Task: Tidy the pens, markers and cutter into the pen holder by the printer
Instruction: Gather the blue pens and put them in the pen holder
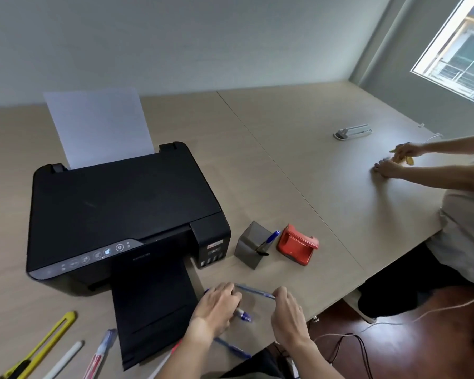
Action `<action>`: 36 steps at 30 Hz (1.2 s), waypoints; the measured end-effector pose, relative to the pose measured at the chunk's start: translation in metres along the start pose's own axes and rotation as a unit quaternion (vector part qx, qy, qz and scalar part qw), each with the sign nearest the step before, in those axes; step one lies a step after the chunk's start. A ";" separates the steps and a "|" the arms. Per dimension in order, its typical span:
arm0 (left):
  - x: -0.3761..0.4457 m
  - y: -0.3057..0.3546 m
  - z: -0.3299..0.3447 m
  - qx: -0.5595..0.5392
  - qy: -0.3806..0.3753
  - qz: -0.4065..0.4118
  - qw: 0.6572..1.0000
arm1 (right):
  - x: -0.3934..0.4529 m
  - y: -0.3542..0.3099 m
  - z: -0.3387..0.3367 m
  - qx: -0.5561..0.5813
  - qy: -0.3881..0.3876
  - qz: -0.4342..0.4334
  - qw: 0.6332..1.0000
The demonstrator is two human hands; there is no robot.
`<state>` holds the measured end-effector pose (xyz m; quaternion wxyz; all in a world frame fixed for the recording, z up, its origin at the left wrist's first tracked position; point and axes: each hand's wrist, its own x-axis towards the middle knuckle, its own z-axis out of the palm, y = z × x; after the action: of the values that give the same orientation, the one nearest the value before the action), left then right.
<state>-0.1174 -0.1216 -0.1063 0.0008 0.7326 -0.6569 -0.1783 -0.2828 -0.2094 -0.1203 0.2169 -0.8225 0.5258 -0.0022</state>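
A grey square pen holder stands right of the black printer, with one blue marker leaning out of it. My left hand rests over a blue marker on the table, fingers curled on it. My right hand pinches the end of a thin blue pen that lies between both hands. Another blue pen lies under my left wrist. At the lower left lie a yellow cutter, a white pen and a red-and-clear pen.
A red hole punch sits just right of the holder. The printer's output tray reaches toward me. Another person's hands work at the far right of the table, near a white stapler-like tool. Cables trail on the floor.
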 end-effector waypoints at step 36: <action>0.056 -0.010 -0.112 -0.241 0.355 0.061 0.901 | 0.072 -0.050 -0.070 0.158 0.198 -0.037 0.967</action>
<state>-0.0747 -0.2003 -0.0185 0.4213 0.6834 -0.5933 -0.0585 -0.2239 -0.2792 -0.0555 0.2355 -0.7798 0.5201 -0.2567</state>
